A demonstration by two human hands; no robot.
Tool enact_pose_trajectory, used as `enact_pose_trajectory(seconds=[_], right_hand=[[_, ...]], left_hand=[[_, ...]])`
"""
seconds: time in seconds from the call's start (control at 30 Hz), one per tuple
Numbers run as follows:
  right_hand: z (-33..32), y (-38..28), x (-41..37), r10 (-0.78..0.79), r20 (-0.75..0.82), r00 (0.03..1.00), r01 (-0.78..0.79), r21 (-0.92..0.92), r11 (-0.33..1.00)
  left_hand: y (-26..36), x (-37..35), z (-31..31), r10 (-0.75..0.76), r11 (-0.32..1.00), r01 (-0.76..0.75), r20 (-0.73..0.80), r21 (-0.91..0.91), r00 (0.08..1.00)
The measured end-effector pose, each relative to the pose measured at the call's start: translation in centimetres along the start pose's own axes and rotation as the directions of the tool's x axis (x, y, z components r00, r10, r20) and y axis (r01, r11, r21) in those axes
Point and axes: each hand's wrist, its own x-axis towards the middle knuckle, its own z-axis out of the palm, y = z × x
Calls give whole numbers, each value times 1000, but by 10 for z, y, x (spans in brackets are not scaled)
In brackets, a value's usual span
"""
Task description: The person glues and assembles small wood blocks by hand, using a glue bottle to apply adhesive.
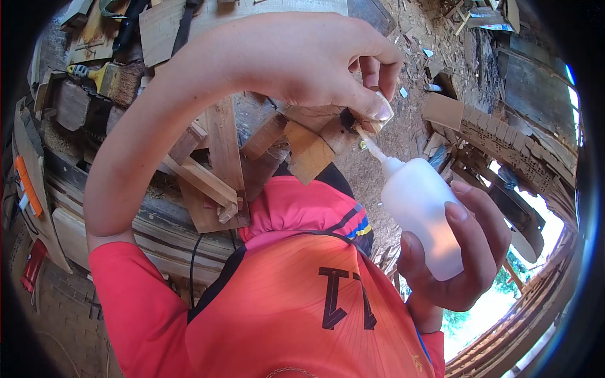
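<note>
My right hand (463, 252) is wrapped around a white squeeze bottle (419, 205), which is tilted so its long narrow nozzle points up and left. The nozzle tip is right at a small pale wooden piece (382, 120). My left hand (334, 69) pinches that piece between thumb and fingers, and its far side is hidden by the fingers. Below the left hand are cut wooden boards (309, 151), one with a dark spot near the nozzle.
Wood blocks and strips (214, 183) are heaped on the bench to the left. A paintbrush (116, 82) with a yellow handle lies among them. An orange tool (28, 186) is at the far left. Shavings and scraps cover the floor (409, 113), and stacked timber (498, 138) stands at right.
</note>
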Motion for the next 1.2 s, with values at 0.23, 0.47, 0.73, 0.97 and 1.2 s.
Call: enact_pose_trajectory(seconds=[0.23, 0.47, 0.73, 0.97, 1.2], right_hand=[[-3, 5, 1, -44, 14, 999, 44, 16, 999], [-2, 3, 3, -39, 11, 999, 39, 18, 999], [-2, 5, 4, -71, 11, 997, 71, 26, 997], [-2, 4, 3, -60, 13, 998, 60, 22, 998], [-2, 5, 2, -86, 2, 996, 86, 28, 996]], left_hand=[[-6, 2, 0, -8, 1000, 8, 2, -5, 1000], [-4, 2, 0, 2, 1000, -2, 4, 28, 1000], [3, -6, -6, 9, 969, -4, -17, 248, 1000], [38, -15, -22, -83, 971, 60, 90, 233, 992], [50, -16, -19, -141, 963, 122, 65, 239, 988]])
